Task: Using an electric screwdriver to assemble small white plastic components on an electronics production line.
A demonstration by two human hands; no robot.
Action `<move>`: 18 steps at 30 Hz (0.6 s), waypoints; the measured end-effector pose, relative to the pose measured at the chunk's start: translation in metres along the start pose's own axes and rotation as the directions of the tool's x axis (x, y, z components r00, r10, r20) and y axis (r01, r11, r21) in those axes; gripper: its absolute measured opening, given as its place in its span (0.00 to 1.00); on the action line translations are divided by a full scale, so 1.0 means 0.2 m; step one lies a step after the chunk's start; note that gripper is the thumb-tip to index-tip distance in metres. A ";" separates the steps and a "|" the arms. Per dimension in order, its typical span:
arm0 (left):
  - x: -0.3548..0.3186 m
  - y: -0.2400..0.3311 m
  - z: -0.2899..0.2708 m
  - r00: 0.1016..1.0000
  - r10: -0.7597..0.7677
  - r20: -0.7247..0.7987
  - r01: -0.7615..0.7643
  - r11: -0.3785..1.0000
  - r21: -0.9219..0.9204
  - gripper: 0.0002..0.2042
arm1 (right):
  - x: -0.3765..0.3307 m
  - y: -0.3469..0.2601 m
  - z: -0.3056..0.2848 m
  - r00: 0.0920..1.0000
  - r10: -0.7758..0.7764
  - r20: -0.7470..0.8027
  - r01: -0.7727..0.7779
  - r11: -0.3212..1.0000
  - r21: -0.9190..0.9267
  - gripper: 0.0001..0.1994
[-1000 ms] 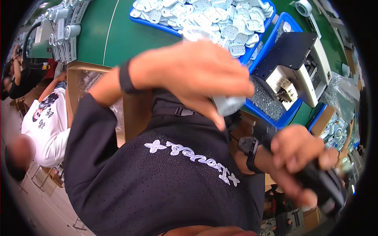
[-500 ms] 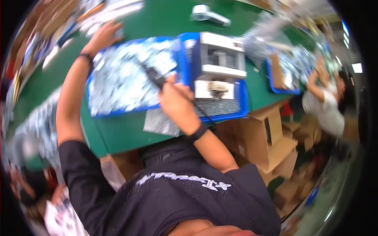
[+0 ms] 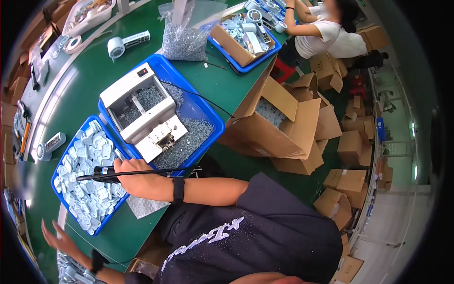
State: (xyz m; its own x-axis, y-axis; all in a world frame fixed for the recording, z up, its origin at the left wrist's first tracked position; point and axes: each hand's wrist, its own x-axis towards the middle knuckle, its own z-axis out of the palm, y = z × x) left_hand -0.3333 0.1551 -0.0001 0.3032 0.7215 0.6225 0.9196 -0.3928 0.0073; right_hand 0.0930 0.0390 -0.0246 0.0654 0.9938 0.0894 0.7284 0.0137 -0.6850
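Overhead, a green table (image 3: 90,80) carries blue trays; open brown cardboard boxes (image 3: 283,123) crowd the floor beside it. Right hand (image 3: 130,174) grips a black screwdriver (image 3: 101,174) over the tray of pale parts (image 3: 87,189); left hand (image 3: 59,239) spreads wide.

The electric screwdriver (image 3: 101,173) in the right hand (image 3: 134,174) has a black plastic body, slightly glossy. The blue tray (image 3: 60,166) is smooth plastic, and the pale parts (image 3: 87,189) inside look like matt plastic. The screw feeder (image 3: 139,108) has a white, smooth plastic casing; the screws (image 3: 189,139) around it are grey metal with a dull shine. The table (image 3: 90,75) has a matt green surface. The open box (image 3: 283,125) is rough brown cardboard. The wristband (image 3: 178,190) looks like matt black rubber.
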 end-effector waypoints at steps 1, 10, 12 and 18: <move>-0.14 -0.04 -0.10 0.997 -0.062 -0.036 0.067 0.988 0.140 0.22 | 0.01 0.00 0.00 1.000 0.015 0.019 -0.015 1.000 -0.008 0.07; -0.91 0.16 -0.49 0.644 -0.764 0.053 0.392 0.388 0.834 0.29 | 0.09 -0.05 -0.07 0.998 0.019 0.060 -0.017 0.999 -0.027 0.13; -1.06 0.11 -0.51 0.766 -0.639 -0.070 0.479 0.496 0.724 0.33 | 0.09 -0.10 -0.16 0.986 0.063 0.156 -0.067 0.998 0.022 0.15; -1.17 0.17 -0.59 0.571 -0.739 -0.358 0.741 0.276 0.612 0.45 | 0.07 -0.06 -0.22 0.928 0.116 0.353 -0.272 0.860 0.431 0.13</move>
State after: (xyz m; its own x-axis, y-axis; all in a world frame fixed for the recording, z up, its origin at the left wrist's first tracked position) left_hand -0.4026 -0.0947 -0.0535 -0.5958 0.4978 0.6302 0.6316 0.7752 -0.0152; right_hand 0.1150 0.0478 0.0161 -0.0955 0.9629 -0.2523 0.3148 -0.2112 -0.9254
